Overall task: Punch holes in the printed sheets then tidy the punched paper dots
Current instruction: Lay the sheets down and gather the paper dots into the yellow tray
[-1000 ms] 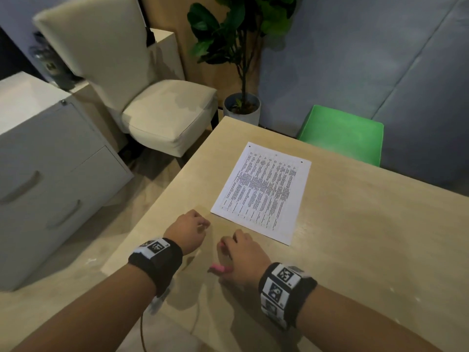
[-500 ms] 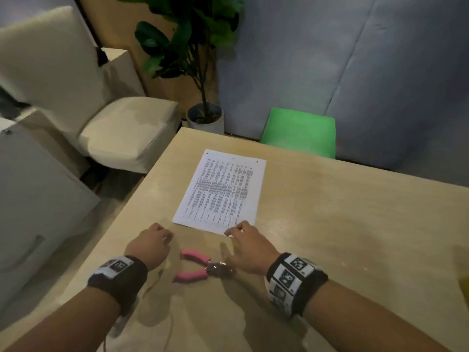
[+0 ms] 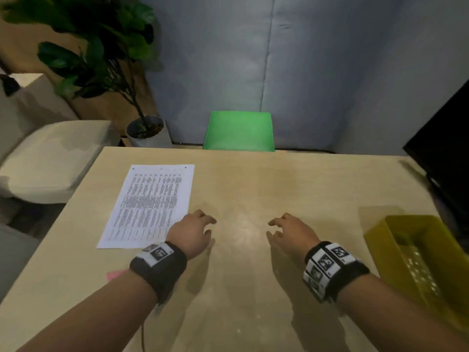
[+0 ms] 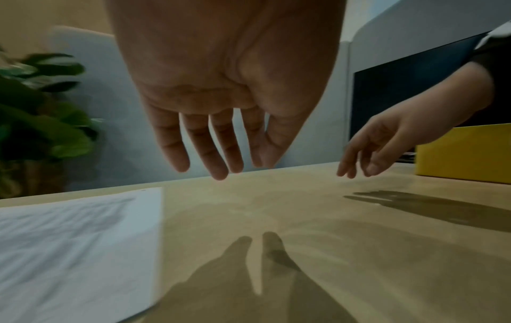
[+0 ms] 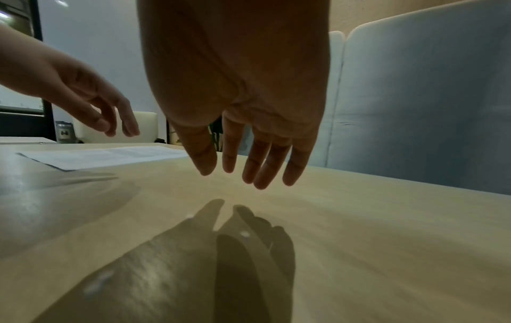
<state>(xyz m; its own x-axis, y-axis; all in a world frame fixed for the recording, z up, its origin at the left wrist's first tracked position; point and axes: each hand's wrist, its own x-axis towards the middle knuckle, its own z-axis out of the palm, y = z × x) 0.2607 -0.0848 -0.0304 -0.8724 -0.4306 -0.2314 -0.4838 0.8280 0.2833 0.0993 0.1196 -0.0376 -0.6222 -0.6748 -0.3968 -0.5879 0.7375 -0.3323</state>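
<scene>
The printed sheets [image 3: 146,204] lie flat on the left part of the wooden table [image 3: 279,186], with two dark holes at their far edge. My left hand [image 3: 210,226] hovers just right of the sheets' near corner, fingers relaxed and empty. My right hand [image 3: 270,227] hovers a hand's width further right, also relaxed and empty. A pink punch handle [image 3: 116,274] peeks out beside my left forearm; the rest is hidden. In the right wrist view, small white paper dots [image 5: 244,234] lie on the table under my right hand [image 5: 243,172]. The left wrist view shows my left hand [image 4: 221,166] above bare wood beside the sheets [image 4: 77,240].
A yellow bin [image 3: 416,250] with white dots inside stands at the table's right edge. A green chair [image 3: 239,130] is behind the far edge, with a potted plant [image 3: 147,130] and a cream chair [image 3: 50,158] to the left. A black screen [image 3: 444,148] is at the right.
The right hand has left the pink punch on the table. Both hands have moved right, past the sheets, over the table's middle. The view has turned right and the yellow bin has come in.
</scene>
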